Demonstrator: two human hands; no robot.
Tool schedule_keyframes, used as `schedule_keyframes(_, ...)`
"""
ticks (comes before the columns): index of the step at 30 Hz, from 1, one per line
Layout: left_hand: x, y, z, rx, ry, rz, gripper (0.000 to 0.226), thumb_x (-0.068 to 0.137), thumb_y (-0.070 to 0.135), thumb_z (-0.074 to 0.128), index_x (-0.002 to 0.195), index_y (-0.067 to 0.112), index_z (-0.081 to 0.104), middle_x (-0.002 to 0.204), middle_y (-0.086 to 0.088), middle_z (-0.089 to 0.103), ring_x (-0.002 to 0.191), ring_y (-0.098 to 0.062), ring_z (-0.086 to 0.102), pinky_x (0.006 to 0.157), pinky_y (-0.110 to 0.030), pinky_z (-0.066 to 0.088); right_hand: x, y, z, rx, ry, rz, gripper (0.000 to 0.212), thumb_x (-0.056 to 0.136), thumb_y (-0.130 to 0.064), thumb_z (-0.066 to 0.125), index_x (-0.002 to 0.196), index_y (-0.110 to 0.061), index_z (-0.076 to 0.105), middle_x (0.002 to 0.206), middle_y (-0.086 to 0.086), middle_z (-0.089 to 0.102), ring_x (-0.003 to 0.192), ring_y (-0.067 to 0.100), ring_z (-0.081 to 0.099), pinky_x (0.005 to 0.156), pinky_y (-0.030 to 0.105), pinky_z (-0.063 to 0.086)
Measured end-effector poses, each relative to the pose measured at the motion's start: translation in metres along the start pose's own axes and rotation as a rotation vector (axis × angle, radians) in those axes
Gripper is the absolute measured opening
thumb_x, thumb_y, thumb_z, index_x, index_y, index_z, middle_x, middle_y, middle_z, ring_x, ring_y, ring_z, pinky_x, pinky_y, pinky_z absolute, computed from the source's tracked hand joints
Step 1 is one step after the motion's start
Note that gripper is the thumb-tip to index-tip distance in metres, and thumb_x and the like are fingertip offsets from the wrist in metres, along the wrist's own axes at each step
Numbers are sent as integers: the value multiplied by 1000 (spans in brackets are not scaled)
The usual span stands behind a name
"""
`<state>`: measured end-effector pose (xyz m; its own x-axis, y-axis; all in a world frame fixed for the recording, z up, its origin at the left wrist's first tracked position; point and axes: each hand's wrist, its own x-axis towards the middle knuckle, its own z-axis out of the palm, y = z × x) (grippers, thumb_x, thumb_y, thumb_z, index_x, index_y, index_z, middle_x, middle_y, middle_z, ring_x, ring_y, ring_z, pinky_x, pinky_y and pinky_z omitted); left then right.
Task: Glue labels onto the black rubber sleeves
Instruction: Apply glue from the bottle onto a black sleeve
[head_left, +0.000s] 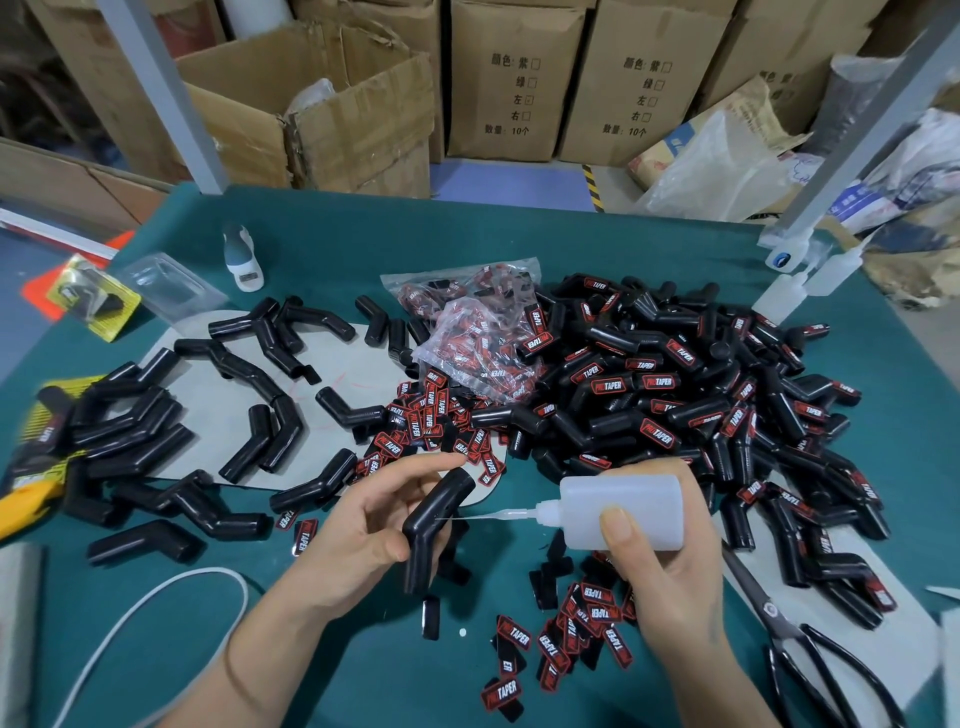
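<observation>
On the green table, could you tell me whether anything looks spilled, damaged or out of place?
One small white spot lies on the green table below the bent sleeve in the left hand, possibly a stray glue drop. Loose labels are scattered near the right hand holding the glue bottle. Nothing looks damaged.

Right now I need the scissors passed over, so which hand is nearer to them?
Right. The right hand, gripping the glue bottle, sits just left of the scissors; the left hand, holding a sleeve, is farther left.
</observation>
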<state>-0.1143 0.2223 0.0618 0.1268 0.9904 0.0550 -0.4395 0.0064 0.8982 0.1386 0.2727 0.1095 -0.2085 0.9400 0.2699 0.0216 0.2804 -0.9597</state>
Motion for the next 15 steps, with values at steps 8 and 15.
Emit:
schedule_keyframes(8, -1, 3, 2, 11, -5, -3, 82, 71, 62, 87, 139, 21, 67, 96, 1, 68, 64, -14, 60, 57, -25, 53, -2, -1, 0, -11, -3, 27, 17, 88, -48, 67, 103, -39, 64, 93, -9, 68, 78, 4, 65, 62, 18, 53)
schedule_keyframes(15, 0, 4, 3, 13, -5, -3, 82, 70, 62, 87, 138, 21, 67, 95, 1, 68, 64, -13, 60, 57, -25, 53, -1, -1, 1, 0, -10, 21, 17, 90, -43, 67, 104, -36, 64, 94, -8, 68, 79, 6, 65, 63, 18, 53)
